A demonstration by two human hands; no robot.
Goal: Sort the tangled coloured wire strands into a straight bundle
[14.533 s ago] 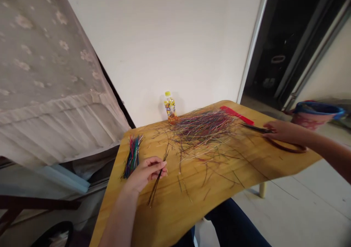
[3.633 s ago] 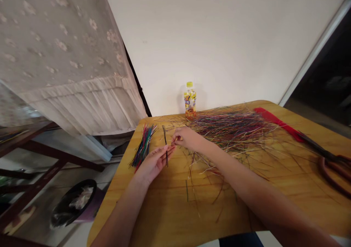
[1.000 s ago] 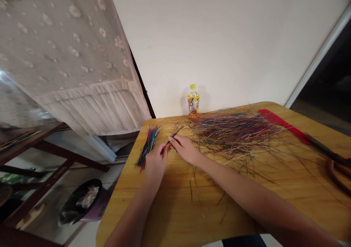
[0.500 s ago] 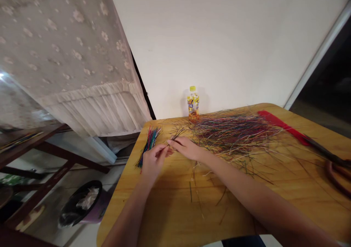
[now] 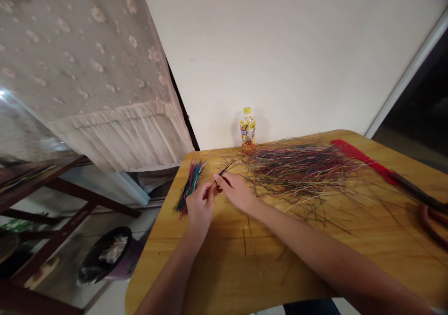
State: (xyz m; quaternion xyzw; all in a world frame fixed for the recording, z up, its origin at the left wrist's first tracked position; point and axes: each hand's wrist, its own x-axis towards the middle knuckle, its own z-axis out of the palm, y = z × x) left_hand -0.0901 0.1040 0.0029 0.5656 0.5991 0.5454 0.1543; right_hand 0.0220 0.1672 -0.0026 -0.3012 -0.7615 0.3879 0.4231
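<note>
White wall (image 5: 280,49) backs a wooden worktop (image 5: 224,268): left, a tidy bundle (image 5: 192,182) looks finished; far right, a large loose heap (image 5: 301,163) of strands seems ungathered. Between, left hand (image 5: 201,203) and right hand (image 5: 238,193) both clamp their grip on dark strands (image 5: 227,166).

Beyond the grip rises a plain white wall (image 5: 273,58). Left of it hangs a floral curtain (image 5: 94,67), gathered below; farther left shines a small bright light (image 5: 3,93). Lower left, dark wooden furniture (image 5: 112,205) stands on pale floor (image 5: 108,301). Beneath the grip spreads a light wooden table (image 5: 224,268); far right gapes a dark doorway (image 5: 420,114).
</note>
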